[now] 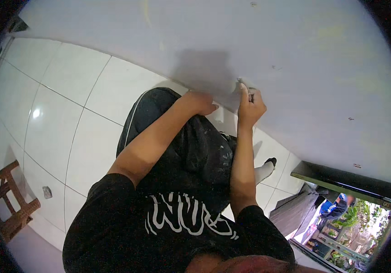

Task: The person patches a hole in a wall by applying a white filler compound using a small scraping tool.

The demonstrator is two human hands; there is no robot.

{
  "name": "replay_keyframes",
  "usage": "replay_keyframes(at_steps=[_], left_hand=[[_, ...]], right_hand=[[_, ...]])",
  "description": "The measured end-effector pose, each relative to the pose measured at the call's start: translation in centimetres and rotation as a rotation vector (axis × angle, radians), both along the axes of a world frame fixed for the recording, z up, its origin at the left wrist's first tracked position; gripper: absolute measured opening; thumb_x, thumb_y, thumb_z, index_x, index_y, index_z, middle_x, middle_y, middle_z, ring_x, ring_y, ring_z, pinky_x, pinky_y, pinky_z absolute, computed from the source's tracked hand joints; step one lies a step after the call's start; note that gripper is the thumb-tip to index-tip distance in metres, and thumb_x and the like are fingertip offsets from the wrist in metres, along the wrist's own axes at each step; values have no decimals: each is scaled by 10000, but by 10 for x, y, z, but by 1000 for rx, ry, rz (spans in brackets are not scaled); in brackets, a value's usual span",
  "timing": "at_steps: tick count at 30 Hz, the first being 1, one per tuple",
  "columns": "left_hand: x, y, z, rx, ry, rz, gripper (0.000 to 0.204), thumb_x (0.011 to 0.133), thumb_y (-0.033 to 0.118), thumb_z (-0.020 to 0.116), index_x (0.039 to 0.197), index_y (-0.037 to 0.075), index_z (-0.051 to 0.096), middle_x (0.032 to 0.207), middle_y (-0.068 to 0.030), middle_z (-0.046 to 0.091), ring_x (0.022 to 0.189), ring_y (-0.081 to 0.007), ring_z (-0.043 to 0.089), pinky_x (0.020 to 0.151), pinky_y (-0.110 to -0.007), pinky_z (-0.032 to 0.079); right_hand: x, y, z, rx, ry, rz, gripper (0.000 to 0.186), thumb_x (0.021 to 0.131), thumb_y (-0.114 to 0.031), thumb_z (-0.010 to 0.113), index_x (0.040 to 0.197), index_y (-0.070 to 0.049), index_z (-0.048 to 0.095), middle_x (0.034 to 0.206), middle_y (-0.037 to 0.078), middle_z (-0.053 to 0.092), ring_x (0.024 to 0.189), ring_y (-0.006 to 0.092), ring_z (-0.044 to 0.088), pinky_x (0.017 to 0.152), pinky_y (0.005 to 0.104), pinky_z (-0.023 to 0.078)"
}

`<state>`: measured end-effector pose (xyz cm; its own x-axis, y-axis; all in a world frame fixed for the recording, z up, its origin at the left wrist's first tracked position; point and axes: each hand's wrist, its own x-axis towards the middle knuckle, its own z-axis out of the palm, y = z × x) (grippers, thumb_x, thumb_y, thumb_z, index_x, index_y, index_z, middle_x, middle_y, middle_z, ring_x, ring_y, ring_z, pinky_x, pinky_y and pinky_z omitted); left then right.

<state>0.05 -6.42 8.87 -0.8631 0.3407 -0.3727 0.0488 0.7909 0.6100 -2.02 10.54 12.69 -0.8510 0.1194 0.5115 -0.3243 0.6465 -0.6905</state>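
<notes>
My right hand (251, 107) is raised to the pale grey wall (304, 41), its fingers pinched together. Between thumb and fingers is a small whitish piece (239, 80), its tip at the wall surface; its kind is too small to make out. My left forearm lies across my bent left leg, in dark trousers (195, 145). At the end of it my left hand (199, 103) is curled beside the knee, close to the foot of the wall. Most of its fingers are turned away, and whatever they may hold is hidden.
White floor tiles (95, 145) meet the wall along a slanting edge. A brown stool or chair frame (13, 200) stands at the left, near a small grey lump (47, 192). At lower right, an opening shows plants (352, 216) and another person (335, 208). Small marks (351, 118) dot the wall.
</notes>
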Motion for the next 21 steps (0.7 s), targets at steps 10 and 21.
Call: replay_keyframes(at_steps=[10, 21], left_hand=[[-1, 4, -1, -24, -6, -26, 533, 949, 457, 500, 1120, -12, 686, 1206, -219, 648, 1138, -384, 608, 993, -487, 454], [0, -3, 9, -2, -41, 22, 524, 937, 449, 527, 1131, -13, 679, 1193, -222, 653, 1124, -388, 617, 1005, -492, 444]], right_hand=[[-3, 5, -10, 4, -32, 30, 352, 838, -305, 762, 699, -33, 587, 564, 71, 503, 529, 116, 398, 511, 306, 385], [-1, 2, -5, 112, -60, 18, 368, 813, -258, 799, 651, -35, 554, 539, 25, 431, 533, 99, 361, 498, 281, 363]])
